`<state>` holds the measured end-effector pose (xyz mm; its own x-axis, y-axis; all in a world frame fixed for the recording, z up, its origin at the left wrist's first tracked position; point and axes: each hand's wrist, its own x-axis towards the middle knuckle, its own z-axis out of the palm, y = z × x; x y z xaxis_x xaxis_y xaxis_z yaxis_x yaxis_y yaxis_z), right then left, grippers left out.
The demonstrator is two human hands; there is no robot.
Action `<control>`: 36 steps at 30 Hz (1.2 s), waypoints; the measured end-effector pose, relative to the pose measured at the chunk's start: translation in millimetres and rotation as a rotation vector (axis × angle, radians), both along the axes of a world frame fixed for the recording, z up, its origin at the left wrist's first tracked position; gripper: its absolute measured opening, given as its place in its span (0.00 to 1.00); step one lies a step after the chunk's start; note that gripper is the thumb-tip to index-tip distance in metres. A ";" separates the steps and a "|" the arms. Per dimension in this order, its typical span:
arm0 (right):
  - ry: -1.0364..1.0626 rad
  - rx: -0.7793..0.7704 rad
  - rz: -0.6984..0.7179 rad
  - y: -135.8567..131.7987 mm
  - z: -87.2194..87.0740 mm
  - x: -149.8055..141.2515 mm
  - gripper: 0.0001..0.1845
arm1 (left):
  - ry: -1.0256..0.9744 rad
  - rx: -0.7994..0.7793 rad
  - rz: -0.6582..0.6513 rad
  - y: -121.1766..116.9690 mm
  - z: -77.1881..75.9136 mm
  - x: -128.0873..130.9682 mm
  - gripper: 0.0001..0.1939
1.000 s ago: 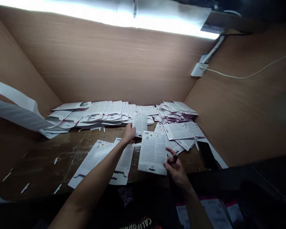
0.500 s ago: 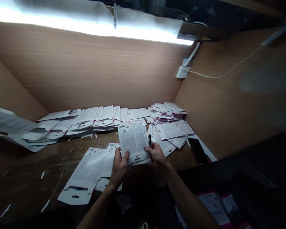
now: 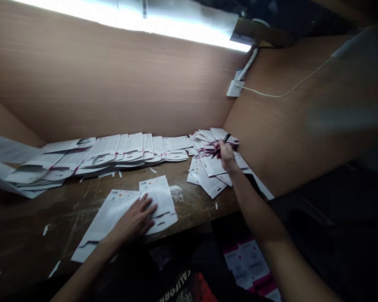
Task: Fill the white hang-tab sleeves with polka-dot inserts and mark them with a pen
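Observation:
My left hand (image 3: 135, 220) lies flat, fingers spread, on a small stack of white printed cards (image 3: 159, 197) near the front edge of the wooden desk (image 3: 59, 218). A larger white card (image 3: 103, 218) sits just to its left, partly under my wrist. My right hand (image 3: 226, 155) reaches to the far right corner, fingers closed around a black pen (image 3: 223, 142), over a loose heap of white and pink cards (image 3: 212, 140). More cards (image 3: 206, 176) are scattered below that hand.
A long overlapping row of flat cards (image 3: 113, 151) runs along the back panel. Wooden panels wall in the desk on three sides. A white socket (image 3: 234, 87) with a cable hangs on the back right. Paper scraps litter the desk. Pink cards (image 3: 248, 264) lie below the desk edge.
Both hands held one card up in front of me. Now the left hand has laid it on the front stack, and the right hand has swung to the far right heap with the pen.

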<state>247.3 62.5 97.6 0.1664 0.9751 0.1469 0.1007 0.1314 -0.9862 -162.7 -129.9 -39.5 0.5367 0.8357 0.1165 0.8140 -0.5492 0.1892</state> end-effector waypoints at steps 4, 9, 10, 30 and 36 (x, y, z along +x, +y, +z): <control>0.116 -0.287 0.297 -79.1 -89.3 -66.2 0.32 | -0.016 -0.053 0.030 9.9 -0.5 48.7 0.29; 0.139 -0.411 0.430 -137.4 -140.7 -93.9 0.30 | -0.001 -0.072 0.041 11.3 -9.3 59.0 0.31; 0.126 -0.417 0.411 -138.9 -144.7 -95.3 0.30 | 0.005 -0.069 0.041 9.8 -10.4 58.6 0.31; 0.175 -0.449 0.253 -134.5 -160.1 -97.8 0.26 | 0.074 -0.023 0.113 1.7 -14.3 67.5 0.30; 0.133 -0.522 0.420 -129.6 -152.2 -91.3 0.25 | 0.069 -0.020 0.119 1.5 -14.1 67.9 0.30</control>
